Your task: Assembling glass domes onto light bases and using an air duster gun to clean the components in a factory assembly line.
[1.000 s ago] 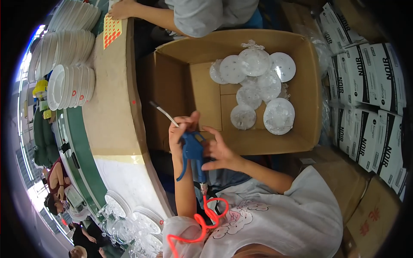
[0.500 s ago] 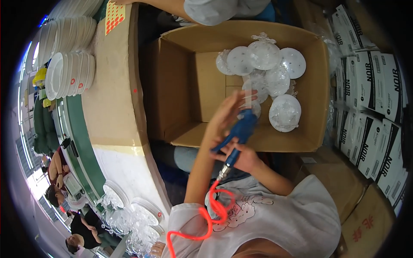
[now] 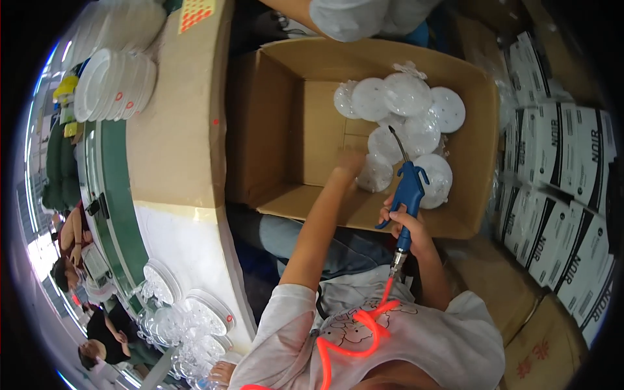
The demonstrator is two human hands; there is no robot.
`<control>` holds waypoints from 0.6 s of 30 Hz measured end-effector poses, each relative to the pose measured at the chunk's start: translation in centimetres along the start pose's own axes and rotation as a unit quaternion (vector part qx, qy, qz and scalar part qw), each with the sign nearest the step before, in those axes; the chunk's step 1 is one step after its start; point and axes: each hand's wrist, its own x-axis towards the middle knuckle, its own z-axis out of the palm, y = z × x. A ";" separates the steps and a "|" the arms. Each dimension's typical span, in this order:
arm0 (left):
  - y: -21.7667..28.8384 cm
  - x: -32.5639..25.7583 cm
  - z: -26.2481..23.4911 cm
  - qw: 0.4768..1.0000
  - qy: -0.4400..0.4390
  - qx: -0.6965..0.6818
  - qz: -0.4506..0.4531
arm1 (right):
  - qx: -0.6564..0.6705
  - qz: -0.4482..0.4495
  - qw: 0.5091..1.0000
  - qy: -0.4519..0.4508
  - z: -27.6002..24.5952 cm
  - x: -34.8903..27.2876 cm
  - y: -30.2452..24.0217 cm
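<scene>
My right hand point(image 3: 416, 231) grips a blue air blow gun point(image 3: 409, 188) by its handle. Its thin nozzle points up and away, over the cardboard box point(image 3: 276, 110). An orange-red coiled hose point(image 3: 374, 325) runs from the gun's metal coupling across my lap. My left hand point(image 3: 351, 165) reaches over the near part of the box, beside a round translucent white piece point(image 3: 374, 174). It is smeared by motion, and its fingers cannot be made out. Several similar round pieces point(image 3: 408, 95) lie heaped in the box's right half.
To the left runs a work table point(image 3: 175, 149) with stacked white round trays point(image 3: 114, 84) and clear plastic parts point(image 3: 179, 325) on it. White printed cartons point(image 3: 552, 140) are piled at the right. Another person's sleeve point(image 3: 344, 16) shows beyond the box; more people sit at far left.
The blow gun has swung right and now points away, its nozzle plainly visible. My left hand has parted from its nozzle end and dropped lower, toward a round piece.
</scene>
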 end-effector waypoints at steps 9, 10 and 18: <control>1.2 3.1 7.2 0.942 -0.050 0.194 -0.269 | -0.035 -0.057 0.992 -0.105 5.7 0.1 1.4; 2.4 2.2 5.0 0.988 -0.019 0.108 -0.105 | -0.042 -0.072 0.994 -0.074 3.7 0.4 1.1; -3.1 -18.8 -12.0 0.929 0.306 -0.204 -0.041 | -0.180 -0.104 0.978 -0.032 2.5 1.1 0.1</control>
